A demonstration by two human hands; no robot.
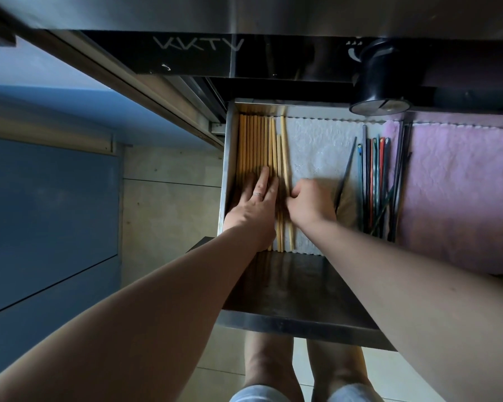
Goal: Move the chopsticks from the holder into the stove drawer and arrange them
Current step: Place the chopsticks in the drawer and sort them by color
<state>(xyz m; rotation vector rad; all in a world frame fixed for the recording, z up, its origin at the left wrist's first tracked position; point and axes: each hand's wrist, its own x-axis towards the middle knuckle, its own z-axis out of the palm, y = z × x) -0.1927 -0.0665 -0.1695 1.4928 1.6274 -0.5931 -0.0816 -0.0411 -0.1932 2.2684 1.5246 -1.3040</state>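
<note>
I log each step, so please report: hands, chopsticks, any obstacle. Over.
Left hand flat, pressing row of wooden chopsticks. Right hand pinches outermost wooden chopstick. One dark chopstick lies slanted, apart from coloured chopsticks; nothing blocks.

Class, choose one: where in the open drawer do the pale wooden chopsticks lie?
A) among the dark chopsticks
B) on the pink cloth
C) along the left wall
C: the wooden chopsticks lie in a row along the drawer's left wall, under the left hand.
</note>
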